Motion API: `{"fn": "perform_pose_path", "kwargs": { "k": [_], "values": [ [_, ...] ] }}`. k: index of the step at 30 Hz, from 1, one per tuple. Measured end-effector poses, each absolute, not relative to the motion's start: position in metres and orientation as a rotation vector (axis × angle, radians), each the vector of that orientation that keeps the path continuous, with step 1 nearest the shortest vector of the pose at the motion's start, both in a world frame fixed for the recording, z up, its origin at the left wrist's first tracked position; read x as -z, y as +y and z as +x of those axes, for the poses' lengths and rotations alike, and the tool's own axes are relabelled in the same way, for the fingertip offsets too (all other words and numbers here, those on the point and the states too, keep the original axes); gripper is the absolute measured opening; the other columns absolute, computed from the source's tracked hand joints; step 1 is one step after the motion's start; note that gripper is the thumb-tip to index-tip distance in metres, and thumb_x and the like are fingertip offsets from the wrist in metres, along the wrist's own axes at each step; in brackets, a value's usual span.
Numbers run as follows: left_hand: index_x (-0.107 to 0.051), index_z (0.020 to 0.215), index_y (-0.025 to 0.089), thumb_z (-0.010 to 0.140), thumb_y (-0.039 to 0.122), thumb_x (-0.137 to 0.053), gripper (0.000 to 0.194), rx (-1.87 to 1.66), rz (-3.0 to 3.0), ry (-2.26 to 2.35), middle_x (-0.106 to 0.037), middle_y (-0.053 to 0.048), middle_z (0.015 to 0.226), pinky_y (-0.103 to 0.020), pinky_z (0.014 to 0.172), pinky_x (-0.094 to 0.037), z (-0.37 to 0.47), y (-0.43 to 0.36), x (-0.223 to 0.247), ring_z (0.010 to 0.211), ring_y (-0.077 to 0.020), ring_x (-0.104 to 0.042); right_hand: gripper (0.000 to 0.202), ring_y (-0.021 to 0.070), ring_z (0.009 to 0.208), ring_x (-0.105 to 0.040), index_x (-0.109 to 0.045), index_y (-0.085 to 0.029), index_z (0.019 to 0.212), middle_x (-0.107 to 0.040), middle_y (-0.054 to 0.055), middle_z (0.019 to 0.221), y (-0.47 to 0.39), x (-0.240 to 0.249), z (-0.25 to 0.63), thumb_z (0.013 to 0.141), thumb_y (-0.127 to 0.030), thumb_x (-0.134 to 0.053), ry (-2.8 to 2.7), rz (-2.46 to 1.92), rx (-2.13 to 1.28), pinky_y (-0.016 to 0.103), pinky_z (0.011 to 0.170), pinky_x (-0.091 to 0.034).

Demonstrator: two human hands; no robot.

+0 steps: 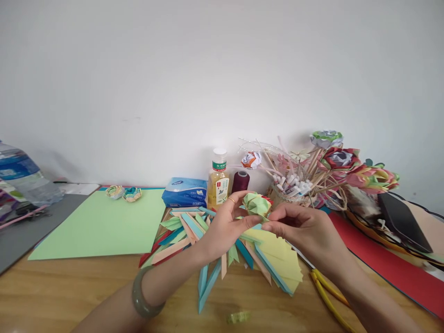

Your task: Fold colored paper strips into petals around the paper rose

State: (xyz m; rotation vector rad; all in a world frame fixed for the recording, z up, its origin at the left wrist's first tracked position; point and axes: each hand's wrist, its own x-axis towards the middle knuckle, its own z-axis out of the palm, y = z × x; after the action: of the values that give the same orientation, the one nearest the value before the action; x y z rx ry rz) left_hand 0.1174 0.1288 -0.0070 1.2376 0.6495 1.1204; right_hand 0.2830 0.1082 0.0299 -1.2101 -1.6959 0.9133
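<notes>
A pale green folded-paper flower [255,203] with some red at its right side is held up above the pile of strips. My left hand [227,226] is closed around its left and lower side, the thumb underneath. At its lower right edge my right hand [307,229] pinches a bit of the green paper between thumb and forefinger. Beneath both hands lie folded paper strips [189,226] in blue, peach, green and red. Yellow paper sheets [277,259] are spread below the right hand.
Yellow-handled scissors [326,296] lie at the right front. Behind stand a tissue pack [185,193], a drink bottle [219,180], a thread spool [240,181] and paper flowers [342,159]. Green card [104,224] with two small paper flowers [132,194] is left; red card [391,268] right.
</notes>
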Motion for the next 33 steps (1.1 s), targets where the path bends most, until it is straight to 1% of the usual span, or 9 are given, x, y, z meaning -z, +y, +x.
{"fn": "perform_pose_path", "kwargs": {
  "k": [4,8,12,14,18,22,26,30,33],
  "values": [
    [-0.049,0.114,0.021,0.076,0.035,-0.069,0.045,-1.097,1.169,0.692,-0.061,-0.006,0.114,-0.03,0.081,-0.047,0.117,0.128,0.005,0.104,-0.0201,-0.057,0.025,0.0111,0.053,-0.051,-0.072,-0.019,0.072,-0.063,0.001,0.061,0.109,-0.035,0.286,0.072,-0.043,-0.07,-1.72,-1.208,-0.941,0.021,0.049,-0.041],
    [-0.049,0.113,0.022,0.073,0.035,-0.071,0.048,-1.066,1.162,0.627,-0.061,-0.005,0.113,-0.03,0.081,-0.047,0.117,0.128,0.004,0.104,-0.0198,-0.057,0.025,0.0109,0.054,-0.05,-0.072,-0.019,0.07,-0.063,0.001,0.061,0.107,-0.04,0.286,0.071,-0.044,-0.07,-1.708,-1.211,-0.975,0.021,0.05,-0.042],
    [-0.046,0.114,0.023,0.065,0.024,-0.078,0.058,-1.093,1.202,0.62,-0.062,-0.003,0.11,-0.028,0.082,-0.048,0.118,0.126,0.004,0.1,-0.0166,-0.058,0.025,0.0096,0.054,-0.046,-0.069,-0.018,0.068,-0.061,0.0,0.064,0.105,-0.042,0.282,0.074,-0.043,-0.068,-1.672,-1.214,-1.018,0.02,0.048,-0.039],
    [-0.046,0.112,0.023,0.065,0.021,-0.078,0.057,-1.105,1.199,0.641,-0.062,-0.003,0.109,-0.027,0.081,-0.048,0.118,0.125,0.003,0.099,-0.0158,-0.058,0.025,0.009,0.053,-0.043,-0.067,-0.018,0.068,-0.057,-0.001,0.062,0.104,-0.041,0.281,0.076,-0.042,-0.065,-1.685,-1.231,-1.02,0.019,0.047,-0.036],
    [-0.049,0.107,0.021,0.065,0.021,-0.078,0.051,-1.124,1.185,0.627,-0.063,-0.003,0.107,-0.029,0.082,-0.048,0.117,0.125,0.001,0.097,-0.0159,-0.059,0.027,0.0083,0.049,-0.038,-0.062,-0.018,0.068,-0.05,-0.003,0.059,0.102,-0.041,0.28,0.078,-0.043,-0.062,-1.689,-1.263,-0.979,0.02,0.044,-0.031],
    [-0.052,0.103,0.02,0.061,0.023,-0.081,0.051,-1.11,1.153,0.606,-0.064,-0.003,0.104,-0.032,0.083,-0.048,0.117,0.126,0.001,0.095,-0.0172,-0.059,0.028,0.0088,0.049,-0.038,-0.062,-0.018,0.071,-0.05,-0.003,0.059,0.099,-0.041,0.282,0.079,-0.045,-0.06,-1.725,-1.297,-0.934,0.02,0.043,-0.031],
    [-0.052,0.102,0.02,0.061,0.025,-0.081,0.05,-1.091,1.122,0.577,-0.064,-0.003,0.103,-0.032,0.082,-0.049,0.116,0.127,0.001,0.093,-0.0169,-0.061,0.026,0.0111,0.05,-0.043,-0.062,-0.019,0.069,-0.051,-0.002,0.057,0.097,-0.04,0.281,0.083,-0.04,-0.056,-1.832,-1.303,-0.683,0.022,0.044,-0.032],
    [-0.051,0.102,0.02,0.065,0.034,-0.078,0.048,-0.996,1.143,0.565,-0.063,-0.004,0.101,-0.027,0.064,-0.049,0.113,0.126,-0.002,0.075,-0.0147,-0.064,0.018,0.0125,0.058,-0.052,-0.059,-0.019,0.072,-0.058,0.0,0.065,0.094,-0.038,0.278,0.087,-0.024,-0.051,-1.953,-1.188,-0.217,0.024,0.053,-0.039],
    [-0.051,0.105,0.02,0.067,0.036,-0.076,0.048,-0.985,1.15,0.592,-0.062,-0.003,0.097,-0.028,0.065,-0.049,0.112,0.127,-0.004,0.071,-0.0129,-0.062,0.015,0.0127,0.063,-0.057,-0.058,-0.018,0.079,-0.061,0.002,0.073,0.094,-0.037,0.28,0.089,-0.018,-0.047,-2.035,-1.096,-0.099,0.024,0.056,-0.043]
  ]
}}
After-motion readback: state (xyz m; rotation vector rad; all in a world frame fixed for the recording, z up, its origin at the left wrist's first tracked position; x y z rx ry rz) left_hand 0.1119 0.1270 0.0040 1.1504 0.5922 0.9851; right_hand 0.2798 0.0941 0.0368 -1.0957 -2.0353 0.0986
